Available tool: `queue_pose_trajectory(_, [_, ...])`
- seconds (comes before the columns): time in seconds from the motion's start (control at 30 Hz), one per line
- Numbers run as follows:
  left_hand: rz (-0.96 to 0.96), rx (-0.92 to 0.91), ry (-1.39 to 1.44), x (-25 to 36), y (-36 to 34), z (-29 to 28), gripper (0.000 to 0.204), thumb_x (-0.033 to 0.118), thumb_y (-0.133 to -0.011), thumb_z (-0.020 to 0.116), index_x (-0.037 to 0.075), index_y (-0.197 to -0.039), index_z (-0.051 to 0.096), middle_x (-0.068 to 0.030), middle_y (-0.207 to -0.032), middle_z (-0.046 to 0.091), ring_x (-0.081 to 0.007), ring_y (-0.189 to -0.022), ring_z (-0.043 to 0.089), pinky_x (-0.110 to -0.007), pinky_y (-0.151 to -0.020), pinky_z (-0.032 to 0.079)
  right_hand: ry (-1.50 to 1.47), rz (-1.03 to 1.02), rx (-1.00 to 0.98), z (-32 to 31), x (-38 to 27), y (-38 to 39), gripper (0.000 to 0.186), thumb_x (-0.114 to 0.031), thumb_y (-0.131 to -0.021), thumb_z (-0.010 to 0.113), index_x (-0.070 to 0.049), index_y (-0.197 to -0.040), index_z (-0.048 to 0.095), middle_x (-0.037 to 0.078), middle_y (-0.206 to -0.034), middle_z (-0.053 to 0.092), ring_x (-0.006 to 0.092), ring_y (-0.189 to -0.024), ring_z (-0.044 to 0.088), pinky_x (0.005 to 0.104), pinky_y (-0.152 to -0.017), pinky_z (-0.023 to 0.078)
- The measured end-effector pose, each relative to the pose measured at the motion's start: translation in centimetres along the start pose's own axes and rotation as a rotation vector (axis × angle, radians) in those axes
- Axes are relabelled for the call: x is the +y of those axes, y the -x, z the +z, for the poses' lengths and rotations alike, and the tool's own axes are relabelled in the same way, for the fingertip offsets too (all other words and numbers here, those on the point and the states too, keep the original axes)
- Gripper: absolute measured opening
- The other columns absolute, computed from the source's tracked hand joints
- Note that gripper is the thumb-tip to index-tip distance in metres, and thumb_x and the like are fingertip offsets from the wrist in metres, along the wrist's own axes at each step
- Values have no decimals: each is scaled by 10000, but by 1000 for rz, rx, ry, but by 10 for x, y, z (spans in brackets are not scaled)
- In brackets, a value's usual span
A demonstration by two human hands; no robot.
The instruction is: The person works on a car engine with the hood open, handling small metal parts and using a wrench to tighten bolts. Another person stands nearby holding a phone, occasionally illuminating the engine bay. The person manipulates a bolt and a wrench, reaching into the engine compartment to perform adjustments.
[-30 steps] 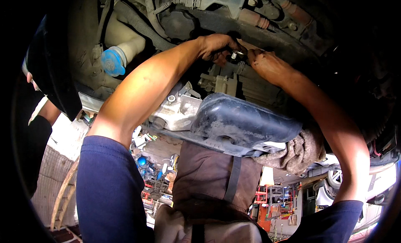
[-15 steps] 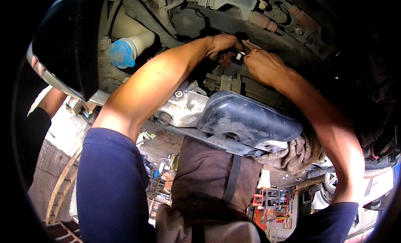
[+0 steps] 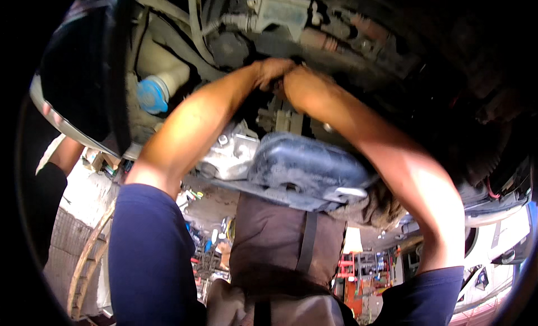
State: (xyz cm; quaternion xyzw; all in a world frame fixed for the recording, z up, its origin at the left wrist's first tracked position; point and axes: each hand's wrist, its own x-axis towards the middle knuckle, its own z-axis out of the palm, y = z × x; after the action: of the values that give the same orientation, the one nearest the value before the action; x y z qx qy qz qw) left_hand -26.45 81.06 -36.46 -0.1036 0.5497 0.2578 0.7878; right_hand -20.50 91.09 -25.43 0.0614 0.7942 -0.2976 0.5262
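Observation:
Deep in a vehicle's engine bay, my two hands meet above a dark, cluttered gap. My left hand (image 3: 273, 71) has its fingers curled inward, close against the right one. My right hand (image 3: 298, 86) is closed too, its fingertips mostly hidden behind the left hand and in shadow. Motion blur smears both, and whatever lies between them cannot be made out. Below the hands is a pale boxy part (image 3: 284, 122). Nearer to me sits a black moulded plastic cover (image 3: 311, 166), beside a light metal piece (image 3: 231, 157).
A reservoir with a blue cap (image 3: 152, 95) stands at the left, by a glossy dark panel (image 3: 78, 74). Hoses and a metal bracket (image 3: 282, 13) run along the far side. A brown cloth (image 3: 380, 207) lies by the cover. Tools and a red rack (image 3: 347, 265) show beyond.
Both hands have shifted left in the picture and drawn closer together. The small white-tipped piece seen between them before is now out of sight. The whole view has moved and blurred.

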Motion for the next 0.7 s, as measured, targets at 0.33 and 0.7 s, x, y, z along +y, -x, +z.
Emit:
queue_pose_trajectory(0.33, [-98, 82, 90, 10, 42, 21, 260, 247, -864, 512, 114, -652, 444, 13, -584, 382, -123, -502, 346, -305, -565, 430, 284, -176, 18, 0, 46, 45, 269, -18, -782, 524, 60, -1036, 568, 209, -946, 631, 329, -877, 643, 397, -720, 538])
queue_pose_trajectory(0.7, [-94, 17, 140, 17, 51, 22, 281, 215, -866, 521, 104, -621, 439, 4, -555, 383, -130, -456, 330, -312, -520, 409, 551, -301, 206, 36, 85, 21, 510, -19, -805, 479, 73, -1293, 358, 269, -1087, 563, 348, -934, 610, 403, -839, 493])
